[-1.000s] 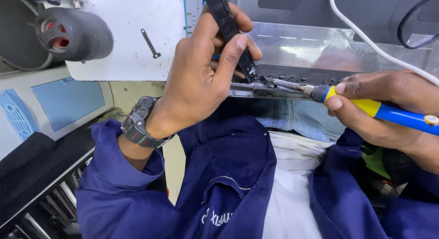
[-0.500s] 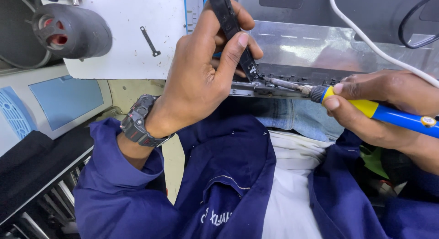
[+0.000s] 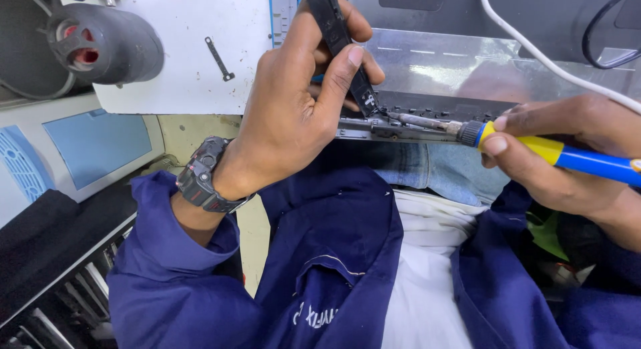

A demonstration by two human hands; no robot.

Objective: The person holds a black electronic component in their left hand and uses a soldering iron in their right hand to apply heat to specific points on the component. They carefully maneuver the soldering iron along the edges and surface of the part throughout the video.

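Observation:
My left hand (image 3: 297, 115) grips black tweezers (image 3: 340, 38), their tips pressed down onto a dark circuit board strip (image 3: 427, 115) at the near edge of a metal panel. My right hand (image 3: 567, 158) holds a soldering iron with a yellow and blue handle (image 3: 567, 155). Its metal tip (image 3: 417, 120) lies flat along the board and meets the tweezer tips. A black watch (image 3: 203, 179) sits on my left wrist. Blue jacket sleeves cover both arms.
A shiny metal panel (image 3: 467, 62) lies behind the board. A white cable (image 3: 534, 52) and a black cable (image 3: 601, 28) cross the upper right. A white sheet (image 3: 193, 48) with a small dark metal piece (image 3: 219, 58) lies upper left, beside a dark grey cylinder (image 3: 107, 42).
Both hands keep their hold. The soldering iron and my right hand have shifted very slightly; the tweezers stay on the same spot of the board.

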